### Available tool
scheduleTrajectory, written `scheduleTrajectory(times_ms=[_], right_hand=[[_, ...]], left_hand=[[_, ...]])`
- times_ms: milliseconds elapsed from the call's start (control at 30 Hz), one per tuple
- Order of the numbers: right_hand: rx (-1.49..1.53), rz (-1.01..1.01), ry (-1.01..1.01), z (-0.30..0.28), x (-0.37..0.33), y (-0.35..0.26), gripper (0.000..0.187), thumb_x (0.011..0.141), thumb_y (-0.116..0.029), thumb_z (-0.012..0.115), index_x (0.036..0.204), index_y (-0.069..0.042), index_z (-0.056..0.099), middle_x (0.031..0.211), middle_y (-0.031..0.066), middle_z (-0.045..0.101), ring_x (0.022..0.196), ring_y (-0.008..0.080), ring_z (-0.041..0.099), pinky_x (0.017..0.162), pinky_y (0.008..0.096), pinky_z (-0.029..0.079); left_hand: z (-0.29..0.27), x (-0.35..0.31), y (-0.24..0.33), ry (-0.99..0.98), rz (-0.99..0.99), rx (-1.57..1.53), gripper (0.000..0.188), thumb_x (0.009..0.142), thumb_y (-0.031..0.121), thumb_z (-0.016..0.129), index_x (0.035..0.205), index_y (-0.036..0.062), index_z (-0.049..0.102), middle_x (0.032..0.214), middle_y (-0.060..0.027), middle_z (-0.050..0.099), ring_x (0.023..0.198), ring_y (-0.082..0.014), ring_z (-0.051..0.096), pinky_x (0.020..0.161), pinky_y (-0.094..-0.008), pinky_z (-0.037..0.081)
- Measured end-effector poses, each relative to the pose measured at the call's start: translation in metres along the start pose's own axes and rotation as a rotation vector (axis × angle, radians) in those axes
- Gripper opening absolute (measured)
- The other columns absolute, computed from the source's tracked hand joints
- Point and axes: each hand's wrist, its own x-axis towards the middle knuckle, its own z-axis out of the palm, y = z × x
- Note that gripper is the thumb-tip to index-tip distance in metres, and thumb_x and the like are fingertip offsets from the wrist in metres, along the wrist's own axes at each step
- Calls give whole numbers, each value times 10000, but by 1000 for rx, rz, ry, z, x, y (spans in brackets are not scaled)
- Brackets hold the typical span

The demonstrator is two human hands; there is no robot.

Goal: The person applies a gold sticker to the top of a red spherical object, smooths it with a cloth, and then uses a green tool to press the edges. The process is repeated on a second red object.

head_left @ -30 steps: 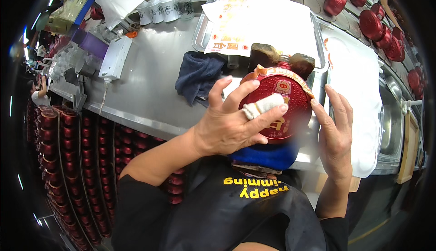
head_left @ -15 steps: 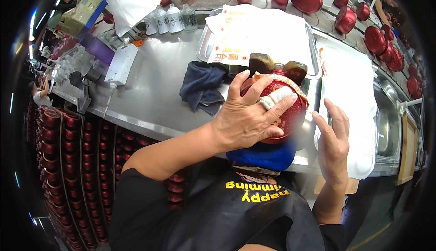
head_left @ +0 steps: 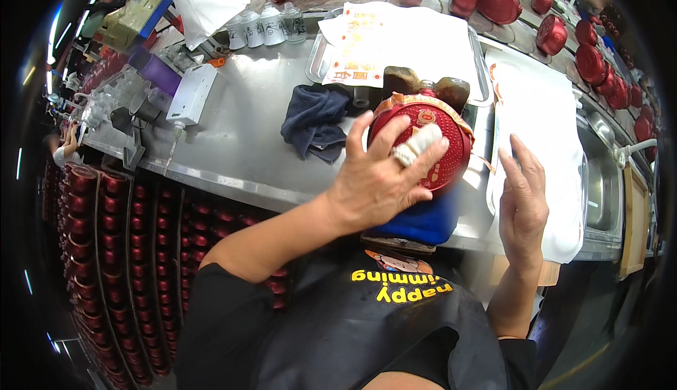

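A red, round, flat bottle (head_left: pixel 451 125) with a studded face and a gold emblem rests against two dark rounded blocks (head_left: pixel 451 91) on a blue cloth pad (head_left: pixel 416 222). Along its upper rim runs an orange printed strip (head_left: pixel 412 99), whose loose end sticks out on the right. My left hand (head_left: pixel 377 182) reaches over the bottle's face with its fingers spread, a white wrap (head_left: pixel 417 144) around one finger. Whether the fingertips touch the bottle, I cannot tell. To the right of it, my right hand (head_left: pixel 523 210) is raised with its fingers stretched out, holding nothing.
A crumpled dark blue cloth (head_left: pixel 314 118) lies left of the bottle. Behind it, printed label sheets (head_left: pixel 356 44) lie on a metal tray (head_left: pixel 479 72). White bottles (head_left: pixel 271 23) stand at the back left, near a white box (head_left: pixel 192 94). More red bottles (head_left: pixel 498 1) line a conveyor; a sink (head_left: pixel 599 192) is at right.
My left hand has shifted left, uncovering more of the bottle's face and its emblem. My right hand has drawn slightly away from the strip's loose end. Red bottles on the conveyor have moved right.
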Motion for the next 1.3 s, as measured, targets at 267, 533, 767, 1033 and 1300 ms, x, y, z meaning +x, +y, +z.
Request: scheduleTrajectory(times_ms=[267,533,767,1033,1300], right_hand=[[328,83,-173,11,32,-20,313,957,-4,654,1266,-2,603,975,173,705,814,270,722,735,366,555],[352,137,-130,14,73,10,329,1032,38,479,1316,-3,641,1377,177,622,1158,244,667,923,342,567],[100,-66,-294,43,76,17,536,868,104,621,1371,-76,669,1495,202,534,1349,384,533,1104,428,483],[59,-105,-295,44,77,8,526,834,137,611,1319,-54,684,1342,207,600,1246,407,559,1053,469,496],[71,-83,-301,44,78,6,547,794,156,591,1296,-36,690,1241,184,627,1206,398,576,1041,468,497]], left_hand=[[-7,-38,36,-26,-72,-75,634,916,522,666,1459,197,615,1328,5,691,1370,-277,402,1173,-592,146],[-23,-14,-36,301,-405,-524,348,1006,353,652,1215,79,703,1128,-101,735,1103,-305,573,1059,-450,333],[16,36,-59,229,-488,-648,323,1002,373,682,970,52,663,931,-111,668,984,-311,561,985,-441,373],[26,41,-60,222,-541,-660,282,910,290,769,836,60,623,868,-144,608,979,-347,492,977,-467,380],[31,43,-61,248,-545,-663,225,879,210,750,786,54,617,877,-172,591,988,-374,498,976,-483,382]])
